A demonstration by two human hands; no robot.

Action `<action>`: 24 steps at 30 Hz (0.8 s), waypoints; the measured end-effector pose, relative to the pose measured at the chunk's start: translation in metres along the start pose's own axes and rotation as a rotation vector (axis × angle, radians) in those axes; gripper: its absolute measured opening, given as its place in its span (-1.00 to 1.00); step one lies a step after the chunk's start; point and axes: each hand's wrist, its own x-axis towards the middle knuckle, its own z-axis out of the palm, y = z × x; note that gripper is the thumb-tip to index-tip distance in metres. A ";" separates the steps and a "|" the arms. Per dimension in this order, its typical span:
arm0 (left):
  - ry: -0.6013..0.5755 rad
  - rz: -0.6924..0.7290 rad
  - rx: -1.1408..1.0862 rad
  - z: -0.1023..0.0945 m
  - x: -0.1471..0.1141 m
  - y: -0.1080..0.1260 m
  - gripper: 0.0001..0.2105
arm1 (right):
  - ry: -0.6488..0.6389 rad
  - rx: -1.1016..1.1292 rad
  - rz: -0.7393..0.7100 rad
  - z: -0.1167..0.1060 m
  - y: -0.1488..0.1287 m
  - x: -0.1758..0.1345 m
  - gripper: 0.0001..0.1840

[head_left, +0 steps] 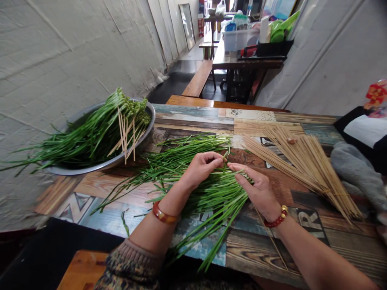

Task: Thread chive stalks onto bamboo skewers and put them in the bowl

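Over a loose pile of garlic chives on the table, my left hand is closed, thumb and forefinger pinching the pale end of a chive. My right hand faces it, fingertips almost touching the left ones. From under the right palm a thin bamboo skewer slants down toward the table's near edge, in line with the pinching fingertips. The skewer's upper end is hidden by the hand and the stalks. Green leaves trail toward me and to the left.
A metal basin at left holds more chives with budded tips, and several skewered sticks lean on its rim. A fan of bamboo skewers lies at right, beside a grey fluffy thing. Benches and a loaded table stand beyond.
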 end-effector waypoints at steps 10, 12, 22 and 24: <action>0.042 0.029 0.111 0.013 -0.001 0.003 -0.77 | -0.006 0.002 -0.005 0.000 0.005 0.000 -0.71; 0.027 0.057 0.139 0.014 -0.001 0.002 -0.73 | -0.004 0.001 -0.014 0.001 0.006 0.000 -0.72; 0.039 0.088 0.298 0.006 0.000 0.000 -0.79 | 0.039 -0.004 -0.037 0.002 0.004 -0.001 -0.74; 0.058 0.100 0.364 0.000 0.001 -0.002 -0.85 | 0.055 -0.003 -0.037 0.002 0.004 -0.001 -0.74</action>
